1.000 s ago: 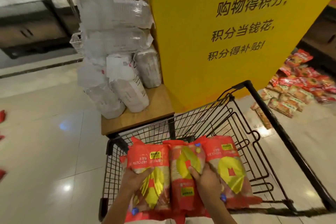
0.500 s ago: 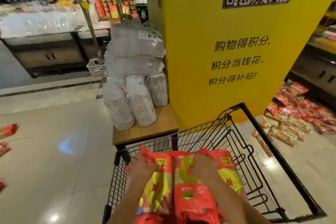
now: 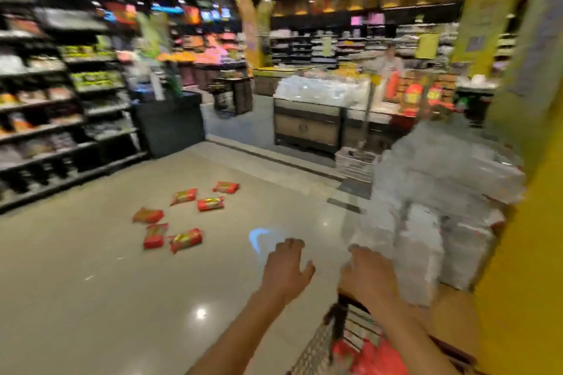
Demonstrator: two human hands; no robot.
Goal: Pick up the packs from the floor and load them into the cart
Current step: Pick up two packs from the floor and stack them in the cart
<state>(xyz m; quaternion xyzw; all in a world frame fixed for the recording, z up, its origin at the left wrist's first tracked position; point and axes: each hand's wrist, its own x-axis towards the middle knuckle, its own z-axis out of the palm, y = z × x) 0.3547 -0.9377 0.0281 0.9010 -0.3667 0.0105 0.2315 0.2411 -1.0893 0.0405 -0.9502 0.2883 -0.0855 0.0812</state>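
Along the left edge of the frame run dark shelves [image 3: 45, 106] stocked with goods, all smeared by blur. On the pale floor [image 3: 91, 298], left of centre, six red packs [image 3: 210, 203] lie scattered, well apart from my hands. At lower centre my left hand [image 3: 285, 268] hangs in the air with its fingers loosely spread, holding nothing. Just to its right my right hand [image 3: 367, 274] is out over the cart, fingers relaxed and likewise holding nothing. Below it, at the bottom of the frame, the wire cart [image 3: 316, 344] shows red packs in the cart [image 3: 374, 356], though they are blurred. At right, white sacks [image 3: 441, 207] are piled against a yellow pillar [image 3: 530, 222].
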